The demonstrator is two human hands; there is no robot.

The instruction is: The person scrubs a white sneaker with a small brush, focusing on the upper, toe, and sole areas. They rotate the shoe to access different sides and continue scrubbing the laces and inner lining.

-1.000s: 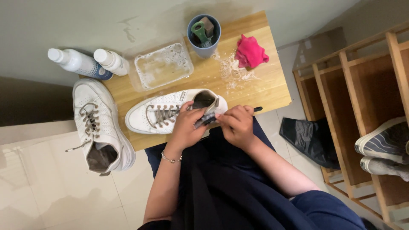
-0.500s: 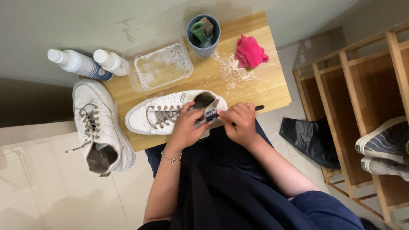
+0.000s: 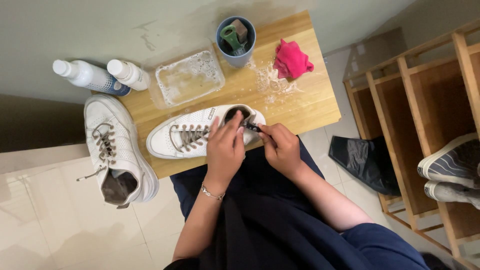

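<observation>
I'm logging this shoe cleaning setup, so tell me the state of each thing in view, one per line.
White sneaker on table: on its side, laced, held by both hands.
Left hand: gripping the sneaker's heel.
Right hand: holding a dark brush at the heel.
Second sneaker: upright, laces loose.
Plastic tray: holds foamy water.
Two bottles: lying down, capped.
Pink cloth: crumpled.

A low wooden table lies under the grip, its far edge against a pale green wall beyond. Left of the grip, glossy cream floor tiles reflect soft, even light; a dark band runs along the foot of the wall there. Right of the grip stands an open wooden shoe rack, well apart, with two grey striped shoes in a lower compartment. Between the rack and the table a dark bag lies on the tiles.
</observation>
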